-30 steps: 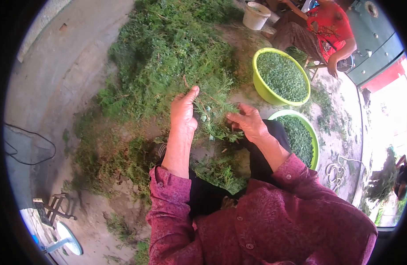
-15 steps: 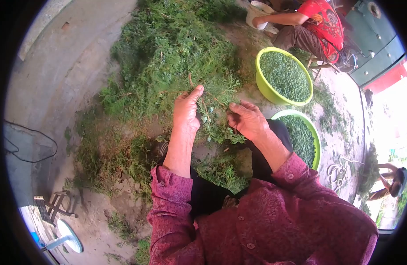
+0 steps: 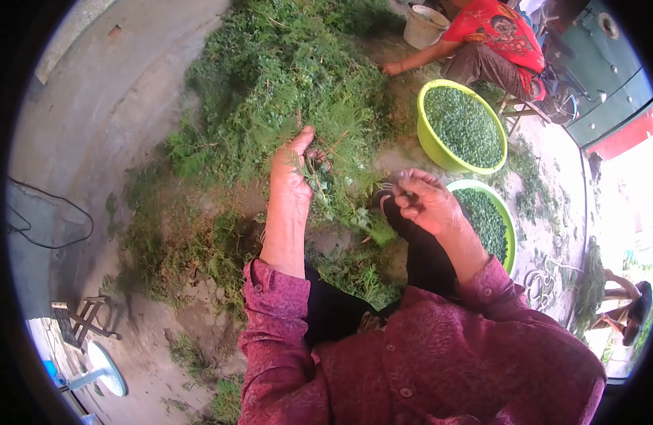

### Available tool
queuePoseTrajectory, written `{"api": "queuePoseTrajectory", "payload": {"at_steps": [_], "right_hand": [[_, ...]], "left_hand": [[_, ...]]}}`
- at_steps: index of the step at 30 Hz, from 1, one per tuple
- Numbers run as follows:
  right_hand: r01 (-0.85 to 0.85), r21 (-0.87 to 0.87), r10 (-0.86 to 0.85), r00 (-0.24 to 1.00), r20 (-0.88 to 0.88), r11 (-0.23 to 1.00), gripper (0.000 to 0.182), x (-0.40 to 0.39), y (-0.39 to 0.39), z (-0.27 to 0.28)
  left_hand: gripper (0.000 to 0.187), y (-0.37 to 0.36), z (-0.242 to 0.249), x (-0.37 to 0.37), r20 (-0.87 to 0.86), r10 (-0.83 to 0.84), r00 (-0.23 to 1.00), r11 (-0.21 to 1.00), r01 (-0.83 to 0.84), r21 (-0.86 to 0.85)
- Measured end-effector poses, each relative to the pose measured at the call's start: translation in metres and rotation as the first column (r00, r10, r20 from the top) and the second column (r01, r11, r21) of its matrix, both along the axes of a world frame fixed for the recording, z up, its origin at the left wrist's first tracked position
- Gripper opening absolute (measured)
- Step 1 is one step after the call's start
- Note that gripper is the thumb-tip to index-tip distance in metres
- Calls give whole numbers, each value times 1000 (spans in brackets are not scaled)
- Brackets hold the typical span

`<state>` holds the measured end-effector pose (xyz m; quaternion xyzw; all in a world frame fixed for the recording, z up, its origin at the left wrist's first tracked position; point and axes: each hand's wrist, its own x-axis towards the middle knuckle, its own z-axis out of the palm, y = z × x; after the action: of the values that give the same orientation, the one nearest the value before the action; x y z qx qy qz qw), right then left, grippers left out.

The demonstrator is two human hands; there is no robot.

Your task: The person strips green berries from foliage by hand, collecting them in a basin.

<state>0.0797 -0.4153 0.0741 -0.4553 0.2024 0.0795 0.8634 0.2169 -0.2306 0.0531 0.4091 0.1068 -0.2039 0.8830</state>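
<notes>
"Sprig of evergreen [image 3: 326, 188]: where do we log it?"

"We log it mid-view, at the left hand [image 3: 291, 170], near side of the large heap of greenery [image 3: 284, 81]. Its feathery ends spread to the right, toward the other hand."

"State of the left hand?"

"Closed round the stems, thumb uppermost and pointing toward the heap. We note stem and leaf showing beside the fingers."

"And the right hand [image 3: 431, 202]?"

"Raised just beyond the tips of the sprig, fingers curled in with the thumb near them. The fingertips are blurred, so we cannot tell whether anything is pinched there."

"Containers?"

"Two, on the right. We record a yellow-green basin [image 3: 432, 145], well filled with small green rounds, and nearer to us a pale green basin [image 3: 511, 237], similarly filled, partly behind the right hand and forearm."

"Others present?"

"One co-worker in a red shirt [image 3: 493, 35], seated on a stool [image 3: 519, 112] at upper right. We see one arm stretched to the edge of the heap, with a white bucket [image 3: 422, 30] just beyond that arm."

"Ground?"

"Bare floor [image 3: 121, 92] at left, with loose greenery scattered below the heap. We add a small folding stool [image 3: 89, 322] at lower left and a pale rope [image 3: 541, 283] lying coiled at right."
</notes>
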Motion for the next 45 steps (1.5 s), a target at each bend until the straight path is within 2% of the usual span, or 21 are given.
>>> {"api": "queuePoseTrajectory", "payload": {"at_steps": [1,2,5,11,13,14,16,17,19,22,26,28,32,35,37,38,40,41,43,44,45], "right_hand": [[16,-7,-15,995,95,1000,8,4,0,3],[6,-117,4,996,90,993,12,8,5,6],[-72,-191,86,994,65,979,14,18,23,8],[-119,-238,146,984,100,964,18,30,42,8],[-137,-436,197,976,97,890,22,30,40,6],[-139,-437,200,975,95,888,22,31,40,6],[-47,-763,310,928,205,645,28,30,39,6],[-49,-764,312,928,204,644,28,29,38,8],[-178,-795,341,939,39,580,33,26,39,14],[-110,-795,318,942,108,597,33,22,47,22],[-114,-777,322,939,119,619,32,25,49,19],[-201,-695,317,947,41,690,30,25,49,17],[-205,-662,269,963,-6,721,27,21,49,15],[-156,-729,305,949,75,666,23,20,49,10],[-79,-858,332,937,110,507,22,18,51,16],[-79,-858,333,936,110,507,22,17,50,21],[-247,-642,325,946,5,726,19,14,42,31],[-247,-641,325,946,5,727,19,11,39,34],[-312,-531,415,906,82,788,18,1,37,40],[-300,-627,475,871,129,719,16,-7,42,46],[-302,-627,476,870,127,718,16,-9,39,40]], "left_hand": [[23,-1,1,0,-18,-35,999,999,35,3],[23,-2,3,-1,-16,-39,999,999,39,-2],[24,-6,4,-4,48,-6,999,1000,6,2],[25,-5,6,-7,70,-41,997,999,40,12],[27,-3,10,-9,101,-70,992,997,68,21],[27,-3,8,-8,100,-67,993,998,65,20],[27,-3,1,-5,120,-141,983,990,138,33],[27,-3,0,-5,119,-140,983,990,137,31],[27,-3,2,-4,116,-123,986,992,121,30],[18,-3,10,-6,134,-52,990,998,57,-36],[17,-5,5,-4,126,-79,989,996,83,-26],[15,-6,10,-8,109,-77,991,995,83,-51],[14,-3,7,-5,118,-68,991,996,74,-40],[15,-2,6,-5,143,-65,988,996,74,-57],[15,-2,5,-5,145,-80,986,995,88,-54],[15,-2,6,-6,146,-79,986,995,88,-54],[15,-5,9,-10,163,-80,983,997,75,35],[15,-5,8,-11,163,-80,983,997,75,35],[17,-6,7,-11,106,-61,993,996,53,69],[17,-5,6,-8,105,-59,993,996,52,67],[17,-2,5,-3,128,-44,991,999,41,24]]}}
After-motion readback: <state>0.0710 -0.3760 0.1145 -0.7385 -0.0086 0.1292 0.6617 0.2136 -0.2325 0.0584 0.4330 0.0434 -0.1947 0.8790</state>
